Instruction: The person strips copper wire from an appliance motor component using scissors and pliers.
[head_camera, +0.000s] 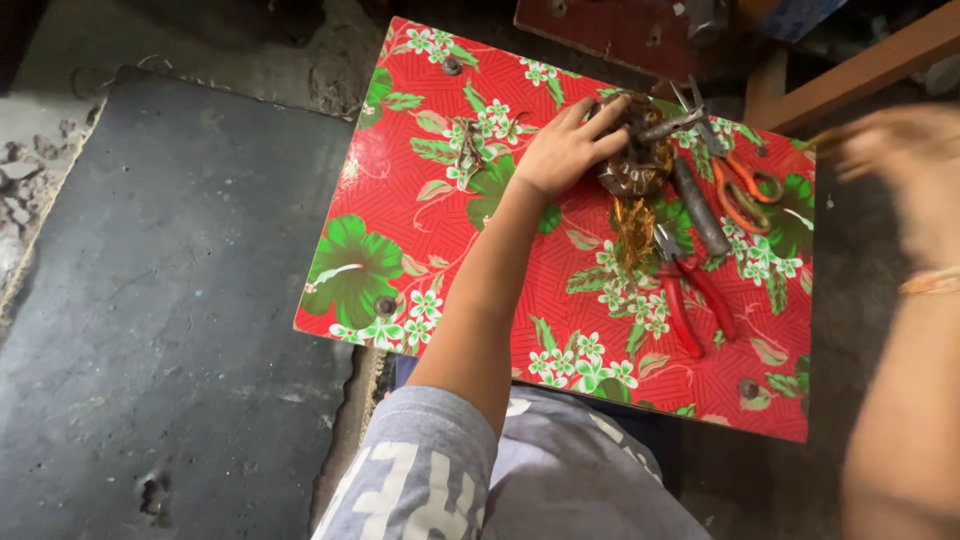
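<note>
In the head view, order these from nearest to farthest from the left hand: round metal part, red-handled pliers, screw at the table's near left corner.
From the left hand:
1. Round metal part, under its fingertips.
2. Red-handled pliers, nearer the person, to the right.
3. Corner screw, by the near left edge.

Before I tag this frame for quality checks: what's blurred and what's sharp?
Head view: the right hand is smeared by motion blur at the right edge; the left hand on the coil is sharp, as are the red pliers; soft, even light, no glare on the table.
</note>
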